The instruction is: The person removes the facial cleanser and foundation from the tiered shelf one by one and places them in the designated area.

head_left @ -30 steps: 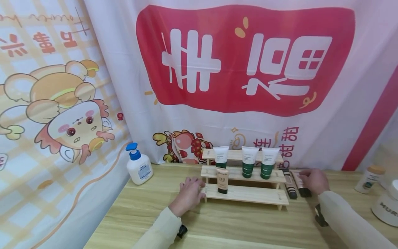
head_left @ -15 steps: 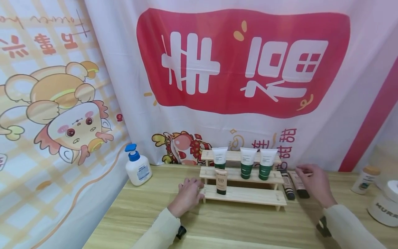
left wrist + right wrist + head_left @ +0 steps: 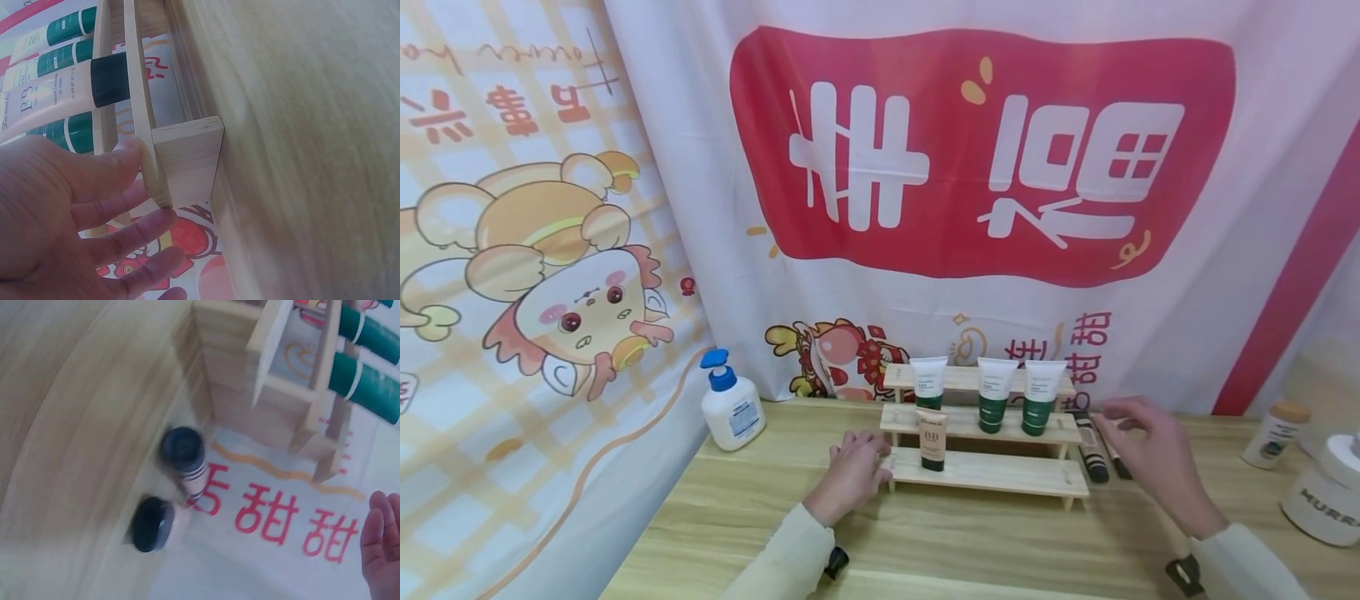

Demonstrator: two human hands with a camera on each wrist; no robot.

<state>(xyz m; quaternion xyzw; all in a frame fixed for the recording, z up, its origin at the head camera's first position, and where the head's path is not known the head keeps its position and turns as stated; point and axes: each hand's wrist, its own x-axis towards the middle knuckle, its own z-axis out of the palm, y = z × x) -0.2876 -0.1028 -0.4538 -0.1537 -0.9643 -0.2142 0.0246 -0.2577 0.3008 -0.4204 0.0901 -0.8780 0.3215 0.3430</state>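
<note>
the person wears long sleeves in pale cream, the left sleeve (image 3: pixel 778 557) lightly creased, the right sleeve (image 3: pixel 1251 567) smoother. near the left cuff (image 3: pixel 812 515) sits a small black device (image 3: pixel 837 562); near the right cuff (image 3: pixel 1223 540), a dark strap-like piece (image 3: pixel 1184 575), its details too small to read. the left hand (image 3: pixel 852 468) and right hand (image 3: pixel 1157 454) are bare.

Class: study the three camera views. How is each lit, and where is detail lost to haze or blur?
Head view: soft, even light, the large letters on the BB tube readable; left wrist view: hazy, with soft grain on the tabletop; right wrist view: dim and blurriest, the upper dark cap and lower dark cap both soft-edged.
</note>
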